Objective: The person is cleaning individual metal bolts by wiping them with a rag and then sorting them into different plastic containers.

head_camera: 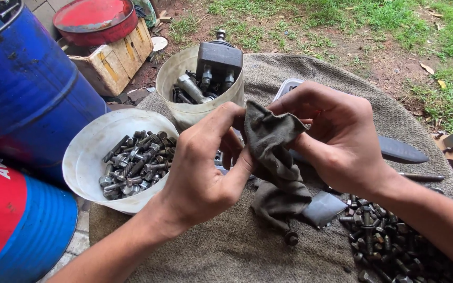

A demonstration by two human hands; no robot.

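Rag [273, 157] — a grimy grey-green cloth — sits bunched between your two hands above the middle of the round, carpet-covered table [394, 112], its tail drooping toward six o'clock. Your left hand [205, 167] pinches its top edge, thumb and fingers closed on the fabric; your right hand [331, 136] grips it from three o'clock, fingers curled in and clamped on the folds. At nine o'clock of your left hand sits a white bowl [87, 157] of bolts; at twelve o'clock a cream bucket [179, 78] of metal parts. Loose bolts [384, 241] lie piled at five o'clock — below your right wrist.
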